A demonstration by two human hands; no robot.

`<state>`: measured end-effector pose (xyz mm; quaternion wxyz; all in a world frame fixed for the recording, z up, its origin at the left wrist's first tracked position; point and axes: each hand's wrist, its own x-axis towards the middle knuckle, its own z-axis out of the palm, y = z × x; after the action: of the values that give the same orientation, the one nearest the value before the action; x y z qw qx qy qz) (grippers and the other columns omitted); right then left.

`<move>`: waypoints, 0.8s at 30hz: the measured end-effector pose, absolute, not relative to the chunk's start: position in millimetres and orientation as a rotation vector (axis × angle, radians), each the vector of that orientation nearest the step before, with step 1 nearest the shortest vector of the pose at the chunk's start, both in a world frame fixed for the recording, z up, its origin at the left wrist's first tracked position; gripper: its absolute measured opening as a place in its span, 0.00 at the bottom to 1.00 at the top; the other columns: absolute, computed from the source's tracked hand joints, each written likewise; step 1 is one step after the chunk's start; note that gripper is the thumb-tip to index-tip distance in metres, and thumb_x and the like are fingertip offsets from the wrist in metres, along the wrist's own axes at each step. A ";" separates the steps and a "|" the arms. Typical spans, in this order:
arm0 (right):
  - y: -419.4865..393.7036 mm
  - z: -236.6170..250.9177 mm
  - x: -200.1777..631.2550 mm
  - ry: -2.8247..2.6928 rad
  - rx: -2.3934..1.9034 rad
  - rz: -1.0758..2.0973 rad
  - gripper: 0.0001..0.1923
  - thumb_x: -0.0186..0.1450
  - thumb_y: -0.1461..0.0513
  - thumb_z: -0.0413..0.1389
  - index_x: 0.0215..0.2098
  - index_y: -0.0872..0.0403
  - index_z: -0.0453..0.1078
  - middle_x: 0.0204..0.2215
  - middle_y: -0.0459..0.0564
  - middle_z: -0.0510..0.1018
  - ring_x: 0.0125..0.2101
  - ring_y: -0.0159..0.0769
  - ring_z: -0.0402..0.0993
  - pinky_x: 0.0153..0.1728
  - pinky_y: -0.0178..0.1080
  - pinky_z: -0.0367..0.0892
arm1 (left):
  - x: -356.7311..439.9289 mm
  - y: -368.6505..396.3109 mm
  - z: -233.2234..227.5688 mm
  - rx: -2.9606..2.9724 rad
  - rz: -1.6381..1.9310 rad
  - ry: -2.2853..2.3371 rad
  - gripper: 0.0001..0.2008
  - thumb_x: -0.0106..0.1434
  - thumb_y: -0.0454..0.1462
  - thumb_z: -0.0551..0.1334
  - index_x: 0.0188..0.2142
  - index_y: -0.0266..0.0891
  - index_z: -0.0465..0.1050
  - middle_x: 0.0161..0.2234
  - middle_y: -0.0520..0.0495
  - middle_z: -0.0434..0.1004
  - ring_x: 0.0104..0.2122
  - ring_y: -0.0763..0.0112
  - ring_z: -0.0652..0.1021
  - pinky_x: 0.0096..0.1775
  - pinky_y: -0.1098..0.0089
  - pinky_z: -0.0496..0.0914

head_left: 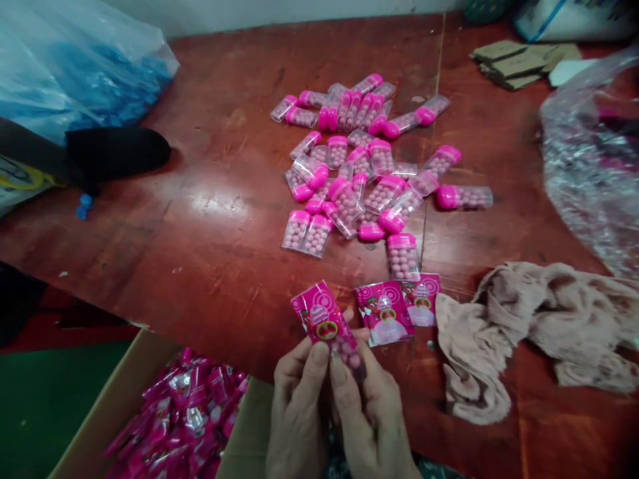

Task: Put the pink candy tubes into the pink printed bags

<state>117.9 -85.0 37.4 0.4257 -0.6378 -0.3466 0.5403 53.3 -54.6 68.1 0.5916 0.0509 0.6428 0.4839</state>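
Nearest, at the lower edge: left hand (298, 406) and right hand (372, 416), side by side, fingers pinched together on one pink printed sleeve (323, 320); a candy tube (349, 356) shows partly at the sleeve's lower end between the thumbs, held above the table's near edge.

Below left of the hands: cardboard box (124, 386), open, holding a heap of pink wrapped packs (184, 416).

Just beyond the hands, flat on the red wooden table (210, 219): two more loose pink sleeves (394, 309), overlapping one another; to their right, a crumpled beige cloth (539, 326).

Middle of the table: scattered heap of clear candy tubes with pink caps (359, 179), filled with small pink balls, some lying across each other; one tube (403, 256) lies apart, touching the loose sleeves.

Far left: blue plastic bag (74, 66); in front of it a dark sleeve (100, 153) of another person, resting on the table.

Far right: clear plastic bag (594, 153), contents unclear; behind it, stacked cardboard pieces (524, 63).
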 end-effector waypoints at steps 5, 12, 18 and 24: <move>-67.5 35.0 127.9 -0.862 -1.444 1.552 0.20 0.63 0.47 0.50 0.40 0.53 0.69 0.21 0.45 0.70 0.21 0.32 0.65 0.20 0.32 0.65 | 49.0 -48.1 56.1 0.173 1.143 1.245 0.12 0.55 0.44 0.64 0.32 0.37 0.76 0.25 0.47 0.79 0.21 0.71 0.76 0.25 0.73 0.72; -57.0 38.2 131.8 -0.877 -1.178 1.795 0.16 0.63 0.50 0.52 0.28 0.55 0.65 0.13 0.37 0.58 0.13 0.23 0.51 0.13 0.28 0.50 | 47.2 -40.7 58.3 0.256 1.024 1.179 0.14 0.58 0.44 0.60 0.34 0.34 0.77 0.20 0.48 0.74 0.11 0.79 0.65 0.11 0.78 0.58; -54.8 39.1 134.3 -0.918 -1.229 1.663 0.13 0.63 0.54 0.53 0.27 0.56 0.66 0.14 0.38 0.60 0.15 0.24 0.55 0.15 0.28 0.53 | 55.1 -50.3 57.4 0.254 0.996 1.250 0.11 0.57 0.43 0.63 0.31 0.36 0.77 0.14 0.55 0.64 0.12 0.83 0.59 0.14 0.81 0.55; -56.2 33.4 137.7 -0.827 -1.180 1.774 0.13 0.62 0.56 0.54 0.23 0.55 0.63 0.11 0.36 0.59 0.12 0.23 0.53 0.13 0.27 0.50 | 60.2 -53.0 54.2 0.203 1.084 1.249 0.09 0.52 0.43 0.66 0.24 0.39 0.75 0.18 0.55 0.69 0.11 0.84 0.59 0.13 0.80 0.55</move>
<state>137.7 -56.2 33.4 0.4152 -0.4698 -0.3291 0.7061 60.2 -53.0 54.2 0.6726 0.0903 0.5548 0.4813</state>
